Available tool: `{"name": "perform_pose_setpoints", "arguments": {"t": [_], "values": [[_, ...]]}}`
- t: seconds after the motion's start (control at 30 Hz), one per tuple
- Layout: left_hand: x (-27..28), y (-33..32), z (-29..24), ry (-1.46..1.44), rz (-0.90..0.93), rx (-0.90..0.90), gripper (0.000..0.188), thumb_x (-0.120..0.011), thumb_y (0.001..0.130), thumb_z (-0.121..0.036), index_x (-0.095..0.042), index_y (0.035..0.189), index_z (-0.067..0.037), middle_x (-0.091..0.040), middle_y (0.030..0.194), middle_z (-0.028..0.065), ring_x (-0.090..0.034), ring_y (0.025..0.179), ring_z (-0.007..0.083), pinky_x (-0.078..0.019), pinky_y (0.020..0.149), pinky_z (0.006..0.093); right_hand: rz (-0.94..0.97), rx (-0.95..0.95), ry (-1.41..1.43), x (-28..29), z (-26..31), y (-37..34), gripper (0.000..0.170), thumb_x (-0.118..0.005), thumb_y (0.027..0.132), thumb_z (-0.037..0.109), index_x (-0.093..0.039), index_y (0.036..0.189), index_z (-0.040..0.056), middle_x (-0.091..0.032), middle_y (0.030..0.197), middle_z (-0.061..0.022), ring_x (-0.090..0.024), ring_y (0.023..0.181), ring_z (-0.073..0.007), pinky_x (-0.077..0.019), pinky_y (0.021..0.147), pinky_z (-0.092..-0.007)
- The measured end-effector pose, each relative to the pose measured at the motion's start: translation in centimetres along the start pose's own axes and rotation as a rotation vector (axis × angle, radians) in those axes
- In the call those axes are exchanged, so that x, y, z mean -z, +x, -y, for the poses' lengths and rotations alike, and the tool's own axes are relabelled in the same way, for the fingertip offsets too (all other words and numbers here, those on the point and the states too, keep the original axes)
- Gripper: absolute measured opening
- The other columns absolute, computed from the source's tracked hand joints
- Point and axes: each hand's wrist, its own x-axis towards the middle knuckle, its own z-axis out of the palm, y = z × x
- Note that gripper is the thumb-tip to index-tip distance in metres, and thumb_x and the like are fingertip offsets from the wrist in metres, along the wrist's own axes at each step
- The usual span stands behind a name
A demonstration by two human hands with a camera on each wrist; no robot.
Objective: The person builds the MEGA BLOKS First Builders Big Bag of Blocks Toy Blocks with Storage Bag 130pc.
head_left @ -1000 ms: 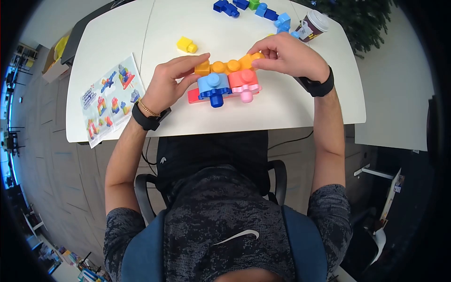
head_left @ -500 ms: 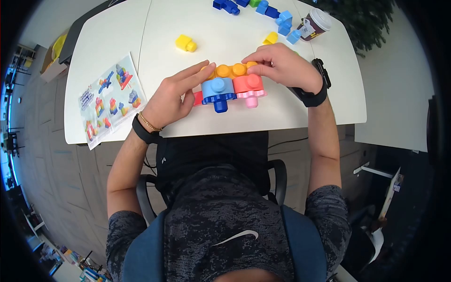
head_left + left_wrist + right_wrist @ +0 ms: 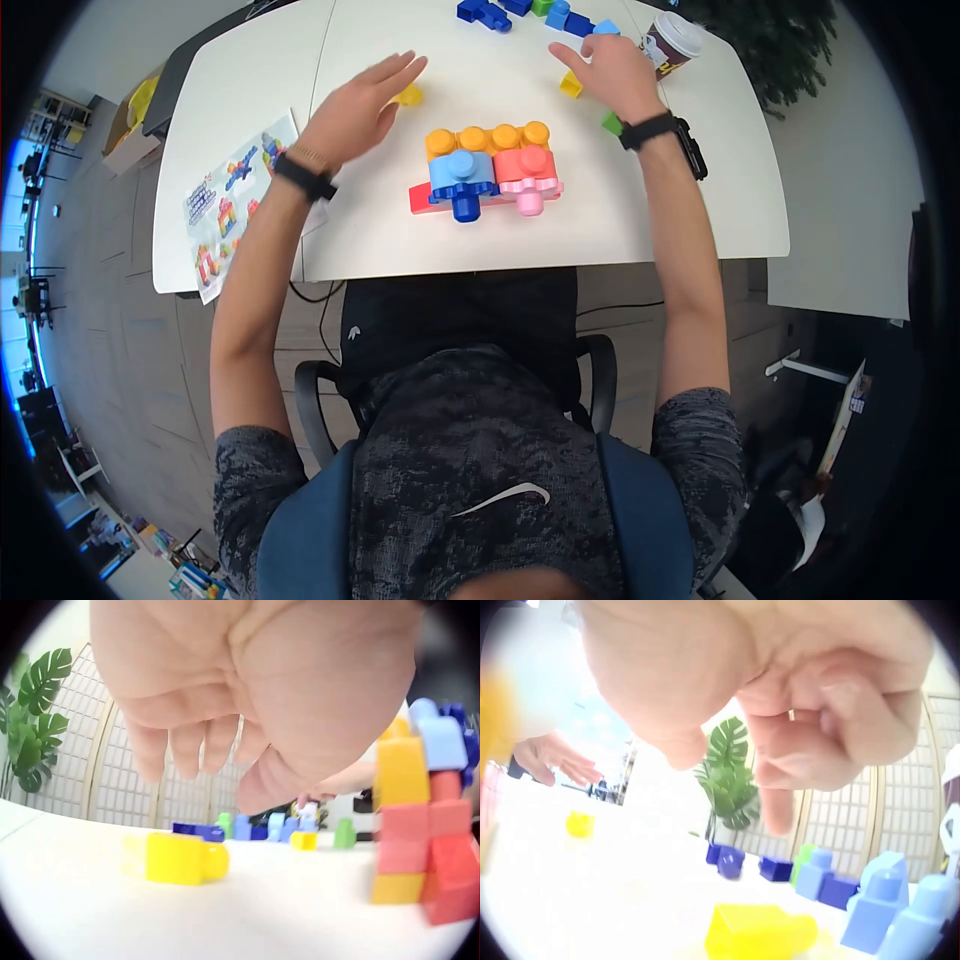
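Observation:
A stacked build of toy blocks stands on the white table (image 3: 370,235). Along its top runs an orange block (image 3: 490,138), with a light blue block (image 3: 462,167) and a coral block (image 3: 524,161) in front. My left hand (image 3: 352,110) hovers fingers outstretched, left of the build, partly covering a yellow block (image 3: 174,859). Beyond the build on the other side, my right hand (image 3: 618,75) reaches over the table, thumb and index finger apart and the other fingers bent, holding nothing. Below its thumb lies another yellow block (image 3: 571,85); a green block (image 3: 612,123) sits beside the wrist.
Several dark blue blocks (image 3: 484,14) and light blue blocks (image 3: 874,911) lie along the far side. A paper cup with a white lid (image 3: 672,42) stands at the back right. A printed sheet (image 3: 235,205) lies at the left, partly under my left forearm.
Both hands have let go of the build and moved away from it, the left up and leftward, the right up and rightward towards the loose blocks. The build stands alone.

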Motion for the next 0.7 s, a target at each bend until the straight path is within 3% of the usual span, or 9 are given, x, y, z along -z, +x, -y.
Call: {"name": "perform_pose_setpoints", "arguments": {"t": [0.03,0.07,0.13,0.27,0.37,0.43,0.47,0.53,0.7], "values": [[-0.8,0.8,0.9,0.216,-0.005,-0.023,0.079,-0.059,0.086,0.010,-0.047,0.158,-0.017,-0.057,0.153,0.0136,-0.058,0.136,0.0359,-0.0518,0.112,0.0417,0.027,-0.158,-0.153,-0.9,-0.3,0.6,0.057,-0.077,0.089,0.058,-0.077,0.102,0.0022,-0.076,0.087,-0.0163,-0.073,0.078,-0.0314,-0.0563,0.067,-0.0452],[-1.7,1.2,1.9,0.223,-0.010,-0.025,0.079,-0.059,0.086,0.010,-0.047,0.158,-0.017,-0.057,0.153,0.0136,-0.058,0.136,0.0359,-0.0518,0.112,0.0417,0.018,-0.156,-0.153,-1.7,-0.3,0.5,0.057,-0.077,0.089,0.058,-0.077,0.102,0.0022,-0.076,0.087,-0.0163,-0.073,0.078,-0.0314,-0.0563,0.067,-0.0452],[-3.0,1.9,3.7,0.375,0.172,-0.028,0.064,-0.066,0.089,0.005,-0.056,0.149,-0.015,-0.065,0.143,0.0120,-0.065,0.126,0.0354,-0.0567,0.103,0.0424,0.162,-0.135,-0.236,-2.6,-0.2,0.9,0.052,-0.073,0.091,0.056,-0.079,0.100,0.0048,-0.078,0.099,-0.0194,-0.077,0.092,-0.0337,-0.0613,0.075,-0.0476],[-2.4,2.1,3.4,0.270,0.288,0.123,0.054,-0.068,0.089,0.002,-0.060,0.141,-0.011,-0.069,0.138,0.0118,-0.068,0.120,0.0355,-0.0575,0.099,0.0411,0.164,-0.090,-0.225,-3.7,-1.6,0.7,0.045,-0.075,0.091,0.048,-0.079,0.104,0.0052,-0.078,0.101,-0.0205,-0.076,0.097,-0.0353,-0.0615,0.079,-0.0467],[0.4,1.0,0.7,0.061,0.204,0.287,0.043,-0.068,0.093,0.000,-0.062,0.135,-0.008,-0.071,0.131,0.0144,-0.071,0.116,0.0326,-0.0573,0.099,0.0378,0.216,0.019,0.055,-2.1,-2.2,-0.2,0.040,-0.077,0.092,0.034,-0.076,0.119,0.0044,-0.077,0.109,-0.0167,-0.076,0.099,-0.0282,-0.0614,0.083,-0.0382],[1.9,-0.4,-3.0,-0.325,-0.027,0.422,0.036,-0.068,0.098,-0.005,-0.061,0.134,-0.003,-0.073,0.126,0.0159,-0.073,0.115,0.0262,-0.0559,0.102,0.0351,0.194,0.060,0.937,-0.5,-0.9,-3.0,0.044,-0.072,0.097,0.015,-0.063,0.139,0.0040,-0.073,0.119,-0.0108,-0.073,0.098,-0.0189,-0.0590,0.089,-0.0331],[2.1,-1.2,-4.2,-0.325,-0.035,0.427,0.036,-0.068,0.098,-0.005,-0.061,0.134,-0.003,-0.073,0.126,0.0159,-0.073,0.115,0.0262,-0.0559,0.102,0.0351,0.198,0.068,0.934,0.3,0.1,-4.2,0.044,-0.072,0.097,0.015,-0.063,0.139,0.0040,-0.073,0.119,-0.0108,-0.073,0.098,-0.0189,-0.0590,0.089,-0.0331],[1.9,-2.9,-6.4,-0.666,-0.254,0.237,0.041,-0.073,0.098,-0.017,-0.061,0.132,0.002,-0.077,0.114,0.0172,-0.076,0.108,0.0265,-0.0584,0.100,0.0365,0.049,0.281,1.284,1.1,2.6,-7.3,0.048,-0.068,0.099,0.003,-0.056,0.146,0.0047,-0.067,0.127,-0.0055,-0.069,0.107,-0.0132,-0.0557,0.097,-0.0285],[1.4,-3.6,-8.9,-0.638,-0.219,0.166,0.042,-0.073,0.098,-0.016,-0.061,0.133,0.003,-0.077,0.117,0.0170,-0.076,0.109,0.0253,-0.0578,0.101,0.0362,0.074,0.323,1.249,1.2,4.4,-10.0,0.046,-0.074,0.096,0.005,-0.063,0.140,0.0061,-0.070,0.128,-0.0071,-0.070,0.117,-0.0171,-0.0558,0.103,-0.0318]]}}
